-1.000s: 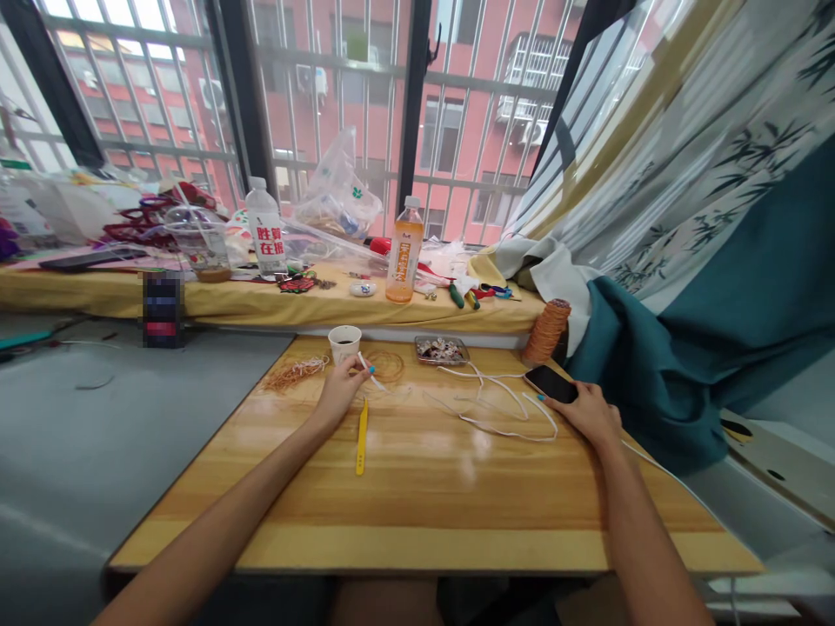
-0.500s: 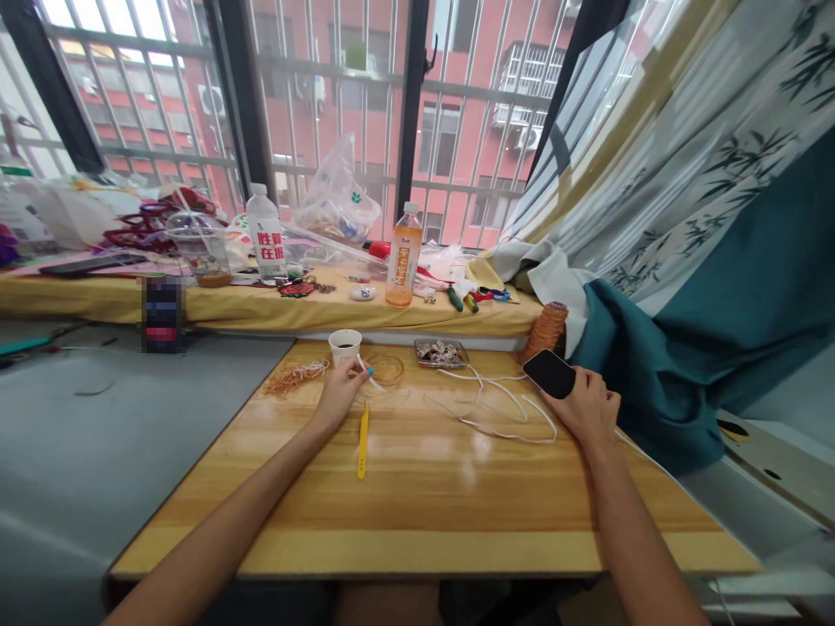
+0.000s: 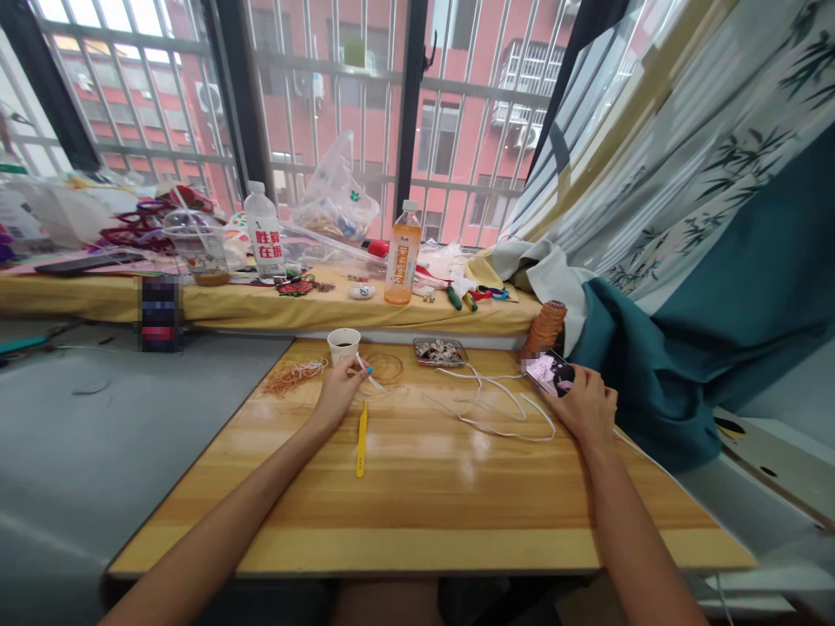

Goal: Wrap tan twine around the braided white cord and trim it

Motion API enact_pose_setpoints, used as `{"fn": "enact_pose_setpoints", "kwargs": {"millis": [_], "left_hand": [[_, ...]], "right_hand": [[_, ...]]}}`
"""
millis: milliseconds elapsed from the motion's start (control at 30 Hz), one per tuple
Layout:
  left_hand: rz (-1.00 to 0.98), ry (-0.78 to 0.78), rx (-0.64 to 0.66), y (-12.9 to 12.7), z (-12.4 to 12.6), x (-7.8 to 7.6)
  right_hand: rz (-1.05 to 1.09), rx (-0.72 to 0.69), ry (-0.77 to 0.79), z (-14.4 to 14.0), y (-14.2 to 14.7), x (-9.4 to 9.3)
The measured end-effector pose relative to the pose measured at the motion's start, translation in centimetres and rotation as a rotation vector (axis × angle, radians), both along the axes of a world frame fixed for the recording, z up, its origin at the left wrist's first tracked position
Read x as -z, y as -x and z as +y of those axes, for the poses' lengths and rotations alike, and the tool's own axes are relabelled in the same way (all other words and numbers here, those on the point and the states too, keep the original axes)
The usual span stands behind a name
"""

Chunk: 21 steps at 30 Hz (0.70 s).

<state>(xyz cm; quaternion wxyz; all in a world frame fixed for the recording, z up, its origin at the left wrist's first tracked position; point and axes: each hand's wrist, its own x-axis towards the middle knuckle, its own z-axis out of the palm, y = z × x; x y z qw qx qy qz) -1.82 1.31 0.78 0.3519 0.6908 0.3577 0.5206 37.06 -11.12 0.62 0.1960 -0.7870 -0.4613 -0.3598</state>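
The desk point(image 3: 424, 496) is honey-yellow wood with paler and darker grain stripes running across it. On it lie a bright yellow tool point(image 3: 361, 439), a white cord point(image 3: 502, 409), a tangle of tan string point(image 3: 293, 376) and a white cup point(image 3: 344, 344) with dark liquid inside. The spool point(image 3: 544, 329) is rust-orange. The phone point(image 3: 551, 372) shows a lit pinkish screen. The fingernails are painted turquoise. The window ledge wears a mustard-yellow cloth point(image 3: 261, 304); a bottle point(image 3: 402, 265) on it holds orange drink, another bottle point(image 3: 267, 235) has a white label with red characters. The curtain point(image 3: 718, 261) is pale with a dark bamboo-leaf print above plain teal.
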Motion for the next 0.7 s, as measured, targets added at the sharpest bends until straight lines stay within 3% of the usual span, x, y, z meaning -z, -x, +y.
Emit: {"fn": "enact_pose_setpoints", "kwargs": {"millis": [133, 333, 467, 567, 700], "left_hand": [[0.005, -0.009, 0.001, 0.0, -0.1, 0.0], [0.015, 0.016, -0.003, 0.0, -0.4, -0.4], [0.012, 0.024, -0.002, -0.1, -0.5, -0.4], [-0.017, 0.036, 0.010, -0.2, -0.6, -0.6], [-0.067, 0.039, 0.067, -0.5, -1.4, -1.5]], "right_hand": [[0.040, 0.011, 0.094, 0.2, -0.7, 0.2], [0.291, 0.098, 0.348, 0.5, -1.5, 0.2], [0.286, 0.113, 0.401, 0.3, -1.6, 0.2], [0.258, 0.091, 0.219, 0.0, -0.6, -0.9], [0.418, -0.125, -0.285, 0.2, 4.8, -3.9]]}}
